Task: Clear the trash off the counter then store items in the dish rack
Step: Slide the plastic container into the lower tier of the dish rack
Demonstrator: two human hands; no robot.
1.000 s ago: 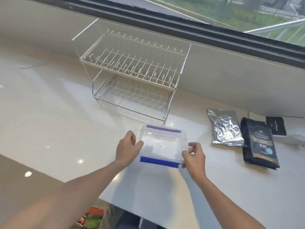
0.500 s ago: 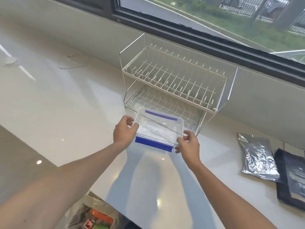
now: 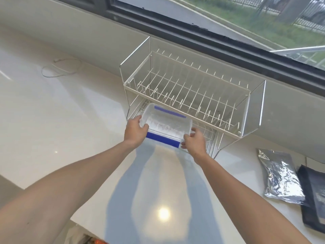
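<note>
A clear plastic container (image 3: 165,124) with blue clips on two sides is partway inside the lower tier of a white two-tier wire dish rack (image 3: 190,88). My left hand (image 3: 135,131) grips its left end. My right hand (image 3: 194,143) holds its near right corner by the blue clip. The container's far edge sits under the rack's upper tier, which holds nothing.
The rack stands on a glossy white counter (image 3: 70,129) against a wall below a window. A silver foil pouch (image 3: 279,176) and a black bag (image 3: 314,196) lie at the right. A thin white cable (image 3: 59,67) lies at the far left. A bag of trash (image 3: 91,239) shows below the counter edge.
Both hands lifted the container off the counter and carried it forward and left into the rack's lower tier. The view followed, so the rack is now centred.
</note>
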